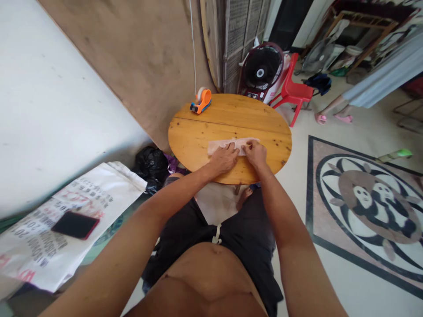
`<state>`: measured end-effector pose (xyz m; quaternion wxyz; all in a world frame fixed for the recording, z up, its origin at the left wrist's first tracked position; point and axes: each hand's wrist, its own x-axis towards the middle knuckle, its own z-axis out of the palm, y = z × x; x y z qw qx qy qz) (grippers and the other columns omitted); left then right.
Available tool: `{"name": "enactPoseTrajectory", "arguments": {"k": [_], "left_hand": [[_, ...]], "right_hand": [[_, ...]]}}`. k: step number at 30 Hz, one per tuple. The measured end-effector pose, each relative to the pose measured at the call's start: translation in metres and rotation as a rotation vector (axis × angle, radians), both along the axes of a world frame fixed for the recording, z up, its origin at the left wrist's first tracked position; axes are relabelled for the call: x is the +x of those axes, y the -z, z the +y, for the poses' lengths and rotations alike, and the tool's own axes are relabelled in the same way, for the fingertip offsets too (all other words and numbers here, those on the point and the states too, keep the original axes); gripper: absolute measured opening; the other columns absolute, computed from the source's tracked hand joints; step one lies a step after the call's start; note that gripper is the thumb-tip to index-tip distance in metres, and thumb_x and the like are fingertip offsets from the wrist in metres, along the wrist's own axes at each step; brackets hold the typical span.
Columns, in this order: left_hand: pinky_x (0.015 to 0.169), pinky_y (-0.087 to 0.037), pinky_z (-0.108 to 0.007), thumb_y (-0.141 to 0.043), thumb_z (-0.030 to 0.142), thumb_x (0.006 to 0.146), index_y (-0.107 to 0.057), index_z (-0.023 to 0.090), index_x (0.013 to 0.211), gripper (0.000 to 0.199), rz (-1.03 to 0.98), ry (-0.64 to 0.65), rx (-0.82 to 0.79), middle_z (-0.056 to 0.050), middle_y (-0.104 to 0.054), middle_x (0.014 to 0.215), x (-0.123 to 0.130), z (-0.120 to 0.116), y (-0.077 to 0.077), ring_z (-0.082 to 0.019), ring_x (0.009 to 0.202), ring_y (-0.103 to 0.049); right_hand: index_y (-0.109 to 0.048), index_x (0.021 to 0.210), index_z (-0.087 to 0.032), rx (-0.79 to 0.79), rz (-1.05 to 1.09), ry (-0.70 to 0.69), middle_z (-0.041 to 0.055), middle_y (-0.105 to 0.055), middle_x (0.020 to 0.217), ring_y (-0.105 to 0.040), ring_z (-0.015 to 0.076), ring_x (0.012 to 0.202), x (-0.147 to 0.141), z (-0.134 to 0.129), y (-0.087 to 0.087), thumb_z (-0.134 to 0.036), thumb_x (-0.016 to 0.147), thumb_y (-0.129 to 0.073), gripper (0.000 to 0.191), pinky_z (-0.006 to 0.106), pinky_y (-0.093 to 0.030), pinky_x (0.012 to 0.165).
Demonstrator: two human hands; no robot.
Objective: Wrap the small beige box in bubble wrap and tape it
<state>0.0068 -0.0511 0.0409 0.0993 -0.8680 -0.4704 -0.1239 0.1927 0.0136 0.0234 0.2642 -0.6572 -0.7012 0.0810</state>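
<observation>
A thin, whitish, see-through folded sheet [216,146] lies as a long strip across the round wooden table [205,127]; I cannot make out whether it is plastic or paper. My left hand [225,158] rests on its near edge, fingers bent and pressing it down around the middle. To the right, my right hand [256,153] is closed with thumb and fingers pinched on the strip's right part. The two hands are close together but apart. At the table's far left edge stands an orange tape dispenser [202,101] with a roll of tape, touched by neither hand.
A black fan [262,68] and a red plastic chair [295,90] stand behind the table. At left, a phone [76,224] lies on a white printed sack [112,185], near a black bag [150,163]. A person in pink slippers [320,118] is at the right.
</observation>
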Motion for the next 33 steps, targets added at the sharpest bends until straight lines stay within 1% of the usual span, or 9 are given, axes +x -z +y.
{"name": "enactPoseTrajectory", "arguments": {"k": [5, 8, 11, 14, 16, 20, 25, 28, 33], "left_hand": [[0.096, -0.047, -0.049, -0.049, 0.029, 0.099, -0.059, 0.012, 0.129, 0.037, -0.017, 0.001, 0.026, -0.024, -0.051, 0.143, 0.003, 0.003, 0.004, -0.037, 0.128, -0.051], [0.098, -0.046, -0.05, -0.05, 0.03, 0.099, -0.06, 0.011, 0.129, 0.037, -0.011, 0.007, 0.042, -0.024, -0.052, 0.142, 0.003, 0.005, 0.007, -0.037, 0.126, -0.051], [0.099, -0.045, -0.049, -0.051, 0.032, 0.098, -0.06, 0.011, 0.13, 0.039, -0.017, 0.011, 0.042, -0.023, -0.051, 0.143, 0.002, 0.006, 0.01, -0.037, 0.127, -0.05], [0.104, -0.043, -0.048, -0.052, 0.033, 0.098, -0.059, 0.011, 0.132, 0.041, -0.032, 0.015, 0.05, -0.022, -0.051, 0.143, 0.002, 0.007, 0.014, -0.037, 0.129, -0.048], [0.107, -0.041, -0.048, -0.052, 0.033, 0.098, -0.058, 0.01, 0.134, 0.043, -0.039, 0.017, 0.06, -0.022, -0.051, 0.143, 0.002, 0.007, 0.015, -0.037, 0.13, -0.047], [0.109, -0.039, -0.05, -0.052, 0.034, 0.098, -0.058, 0.01, 0.134, 0.044, -0.037, 0.018, 0.06, -0.023, -0.049, 0.145, 0.002, 0.006, 0.013, -0.038, 0.13, -0.046], [0.113, -0.034, -0.052, -0.053, 0.034, 0.097, -0.059, 0.009, 0.131, 0.042, -0.03, 0.028, 0.064, -0.023, -0.051, 0.142, 0.001, 0.006, 0.008, -0.037, 0.13, -0.045], [0.112, -0.034, -0.051, -0.053, 0.034, 0.097, -0.058, 0.008, 0.132, 0.044, -0.027, 0.034, 0.068, -0.024, -0.051, 0.14, 0.001, 0.006, 0.008, -0.037, 0.128, -0.045], [0.108, -0.036, -0.05, -0.052, 0.035, 0.097, -0.058, 0.009, 0.131, 0.044, -0.035, 0.04, 0.06, -0.024, -0.054, 0.134, 0.001, 0.006, 0.002, -0.037, 0.124, -0.047]], "right_hand": [[-0.07, 0.123, -0.011, -0.01, -0.034, 0.092, 0.0197, -0.072, 0.112, -0.066, 0.0304, 0.102, 0.007, -0.006, 0.0, -0.05, 0.091, -0.061, 0.051, 0.042, -0.049, 0.095], [-0.069, 0.127, -0.009, -0.062, -0.082, 0.138, 0.0247, -0.067, 0.122, -0.065, 0.0334, 0.108, 0.004, -0.008, -0.007, -0.055, 0.092, -0.061, 0.059, 0.045, -0.048, 0.097], [-0.072, 0.122, -0.006, -0.112, -0.132, 0.161, 0.0285, -0.065, 0.126, -0.062, 0.0378, 0.118, -0.003, -0.006, -0.015, -0.062, 0.091, -0.059, 0.065, 0.047, -0.048, 0.098], [-0.078, 0.108, -0.01, -0.182, -0.119, 0.134, 0.0242, -0.072, 0.116, -0.065, 0.035, 0.114, -0.008, 0.001, -0.02, -0.061, 0.091, -0.061, 0.056, 0.044, -0.05, 0.096], [-0.079, 0.099, -0.014, -0.209, -0.093, 0.092, 0.0192, -0.076, 0.106, -0.068, 0.0308, 0.105, -0.01, 0.005, -0.021, -0.053, 0.09, -0.065, 0.043, 0.041, -0.05, 0.094], [-0.076, 0.101, -0.015, -0.153, -0.023, 0.068, 0.0151, -0.077, 0.105, -0.07, 0.0263, 0.098, -0.015, 0.007, -0.019, -0.035, 0.086, -0.067, 0.027, 0.037, -0.05, 0.092], [-0.069, 0.113, -0.015, -0.079, 0.127, 0.064, 0.0112, -0.077, 0.095, -0.069, 0.0253, 0.089, -0.021, 0.009, -0.016, -0.028, 0.078, -0.068, 0.037, 0.038, -0.051, 0.091], [-0.068, 0.116, -0.013, -0.102, 0.224, 0.072, 0.01, -0.076, 0.092, -0.068, 0.0242, 0.084, -0.023, 0.013, -0.017, -0.027, 0.074, -0.069, 0.045, 0.037, -0.052, 0.086], [-0.074, 0.112, -0.01, -0.174, 0.382, 0.076, 0.0116, -0.076, 0.094, -0.068, 0.0223, 0.082, -0.022, 0.022, -0.012, -0.029, 0.075, -0.066, 0.043, 0.034, -0.054, 0.081]]}}
